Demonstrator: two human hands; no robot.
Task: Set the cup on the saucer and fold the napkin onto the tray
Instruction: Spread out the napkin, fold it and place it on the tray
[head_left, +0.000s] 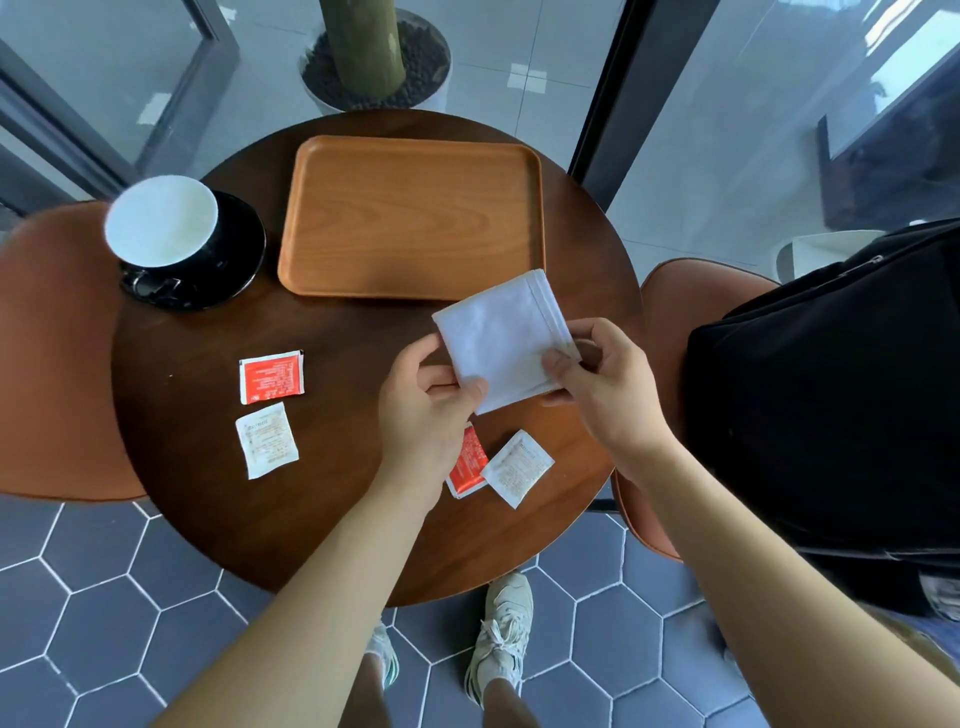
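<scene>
1. Head view: left hand and right hand pinch the folded napkin by its near corners, just short of the tray.
2. If either pinch slips, the layers may unfold, or the napkin may land on the table.

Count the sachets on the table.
4. Left red sachet, left white sachet nearer you; right red sachet partly under the left hand, right white sachet beside it. More may be hidden.
</scene>
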